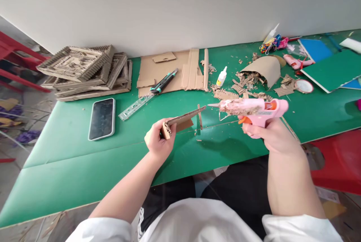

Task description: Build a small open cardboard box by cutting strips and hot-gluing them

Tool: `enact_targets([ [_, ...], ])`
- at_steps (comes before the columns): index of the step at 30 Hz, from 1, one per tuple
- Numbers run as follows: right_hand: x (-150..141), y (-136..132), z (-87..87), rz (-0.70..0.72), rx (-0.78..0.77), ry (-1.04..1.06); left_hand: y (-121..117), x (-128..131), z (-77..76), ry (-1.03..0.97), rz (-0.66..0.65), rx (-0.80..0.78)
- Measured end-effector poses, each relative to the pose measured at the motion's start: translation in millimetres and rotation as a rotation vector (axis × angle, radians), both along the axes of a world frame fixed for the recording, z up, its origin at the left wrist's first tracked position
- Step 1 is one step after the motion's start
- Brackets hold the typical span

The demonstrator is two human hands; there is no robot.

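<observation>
My left hand (160, 139) is closed around the near end of a folded cardboard piece (184, 118), raised above the green table with its long edge pointing right. In my right hand (263, 131) is a pink hot glue gun (254, 108), fingers wrapped round its handle near the orange trigger. Its nozzle points left, close to the far end of the cardboard but apart from it. A thin cardboard strip (200, 116) shows just behind that end. Brown residue coats the front of the gun.
Behind lie cardboard sheets (169, 67), a utility knife (164, 81), a clear ruler (135, 107) and a small glue bottle (222, 77). Stacked corrugated frames (84, 73) and a phone (102, 118) are left. Right are cardboard scraps (251, 80) and a green board (335, 70).
</observation>
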State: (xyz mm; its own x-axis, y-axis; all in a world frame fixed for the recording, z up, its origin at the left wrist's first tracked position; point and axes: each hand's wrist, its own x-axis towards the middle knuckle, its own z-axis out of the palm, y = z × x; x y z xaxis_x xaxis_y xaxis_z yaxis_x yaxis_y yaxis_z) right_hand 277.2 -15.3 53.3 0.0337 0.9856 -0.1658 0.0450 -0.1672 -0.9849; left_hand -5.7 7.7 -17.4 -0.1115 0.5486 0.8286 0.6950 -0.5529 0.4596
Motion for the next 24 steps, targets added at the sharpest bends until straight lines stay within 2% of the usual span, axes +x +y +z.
enact_targets([
  [4,-9,2,-9.5,0.125,0.032,-0.048,-2,-2,-1.3,-0.013,-0.022,-0.039],
  [6,-11,3,-13.5,0.088,0.052,-0.062,-2,-1,-0.7,-0.044,-0.034,-0.069],
  [10,-5,6,-22.6,-0.12,0.133,0.014,0,0,3.1,-0.143,-0.027,-0.129],
  [13,16,11,-28.0,-0.402,0.251,0.004,2,-1,5.5,-0.215,-0.001,-0.213],
  [15,42,14,-30.7,-0.599,0.299,-0.053,4,-2,5.5,-0.27,0.003,-0.297],
  [18,91,11,-37.8,-0.71,0.182,-0.136,5,-5,3.4,-0.344,-0.019,-0.408],
  [20,122,6,-46.9,-0.709,0.1,-0.159,6,-6,1.7,-0.385,-0.037,-0.448],
  [23,151,-3,-64.3,-0.823,-0.13,-0.354,6,-6,-0.8,-0.433,-0.069,-0.467],
  [24,156,-5,-69.3,-0.84,-0.156,-0.392,6,-6,-1.7,-0.448,-0.079,-0.472],
])
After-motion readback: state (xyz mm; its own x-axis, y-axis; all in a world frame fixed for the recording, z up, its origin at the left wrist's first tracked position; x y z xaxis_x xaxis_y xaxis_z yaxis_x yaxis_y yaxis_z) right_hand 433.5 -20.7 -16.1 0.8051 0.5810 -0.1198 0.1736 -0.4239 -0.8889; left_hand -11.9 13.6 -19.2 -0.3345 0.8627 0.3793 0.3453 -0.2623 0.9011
